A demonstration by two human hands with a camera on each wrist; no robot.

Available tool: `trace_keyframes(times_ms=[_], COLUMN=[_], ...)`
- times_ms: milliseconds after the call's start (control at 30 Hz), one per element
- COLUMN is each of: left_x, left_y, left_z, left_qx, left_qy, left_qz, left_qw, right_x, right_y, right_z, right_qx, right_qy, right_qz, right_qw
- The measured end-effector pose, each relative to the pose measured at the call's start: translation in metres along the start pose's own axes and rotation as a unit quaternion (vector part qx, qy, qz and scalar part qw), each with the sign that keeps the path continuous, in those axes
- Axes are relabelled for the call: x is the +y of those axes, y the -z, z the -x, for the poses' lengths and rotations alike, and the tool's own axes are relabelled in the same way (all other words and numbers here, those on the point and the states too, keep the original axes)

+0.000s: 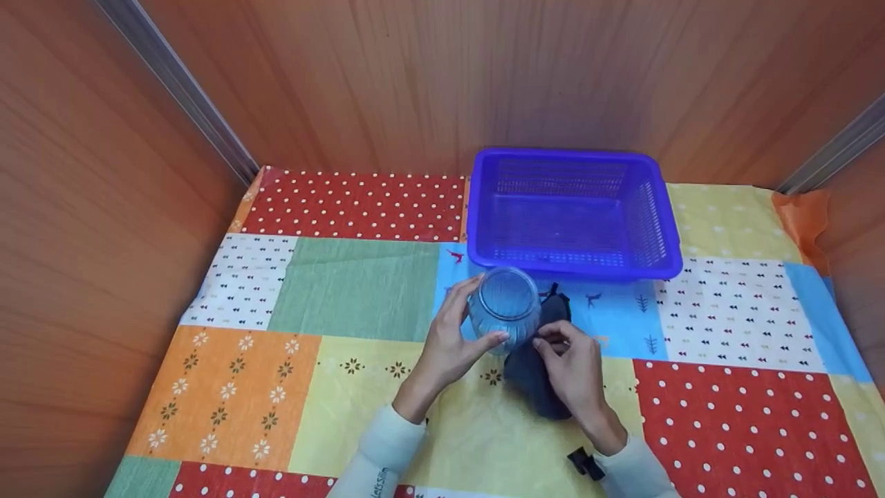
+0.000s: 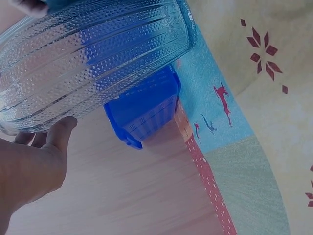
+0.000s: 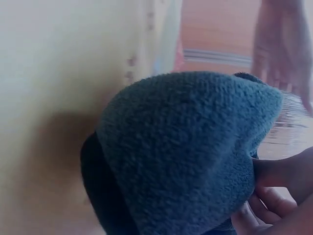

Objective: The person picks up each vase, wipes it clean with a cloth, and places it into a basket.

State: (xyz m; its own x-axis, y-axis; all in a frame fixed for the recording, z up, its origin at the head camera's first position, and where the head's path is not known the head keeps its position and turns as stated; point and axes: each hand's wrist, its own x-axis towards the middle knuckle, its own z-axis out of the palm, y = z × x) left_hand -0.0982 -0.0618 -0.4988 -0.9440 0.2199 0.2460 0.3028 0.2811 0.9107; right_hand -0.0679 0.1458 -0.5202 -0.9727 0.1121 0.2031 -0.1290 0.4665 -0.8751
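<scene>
Left fingers (image 1: 459,300) hold glass jar (image 1: 508,304), right fingers (image 1: 559,330) seemingly pinch dark cloth (image 1: 531,377)

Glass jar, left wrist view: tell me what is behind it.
A blue basket, partly showing past the glass jar and as a blue blur through it. Its covered details cannot be made out.
</scene>
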Motion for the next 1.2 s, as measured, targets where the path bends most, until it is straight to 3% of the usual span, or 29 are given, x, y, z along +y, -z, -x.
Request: trace_keyframes(times_ms=[300,567,733,967,1200], left_x=[0.001,0.001,0.000,0.000,0.000], left_y=[0.000,0.000,-0.001,-0.002,-0.001], left_z=[0.000,0.000,0.001,0.001,0.001], left_qx=[-0.002,-0.002,0.000,0.006,0.004], left_qy=[0.009,0.010,0.012,0.005,0.005], left_qz=[-0.011,-0.009,-0.010,-0.013,-0.007], left_qw=[0.9999,0.9999,0.9999,0.9999,1.0000], right_x=[-0.034,-0.057,-0.058,-0.052,-0.043], right_y=[0.013,0.015,0.015,0.014,0.012], right_z=[-0.003,-0.009,-0.008,-0.007,-0.003], right_qx=[0.052,0.061,0.059,0.069,0.066], right_qy=[0.053,0.086,0.089,0.134,0.127], right_qz=[-0.037,-0.013,0.009,0.031,0.035], right_qw=[0.997,0.994,0.994,0.988,0.989])
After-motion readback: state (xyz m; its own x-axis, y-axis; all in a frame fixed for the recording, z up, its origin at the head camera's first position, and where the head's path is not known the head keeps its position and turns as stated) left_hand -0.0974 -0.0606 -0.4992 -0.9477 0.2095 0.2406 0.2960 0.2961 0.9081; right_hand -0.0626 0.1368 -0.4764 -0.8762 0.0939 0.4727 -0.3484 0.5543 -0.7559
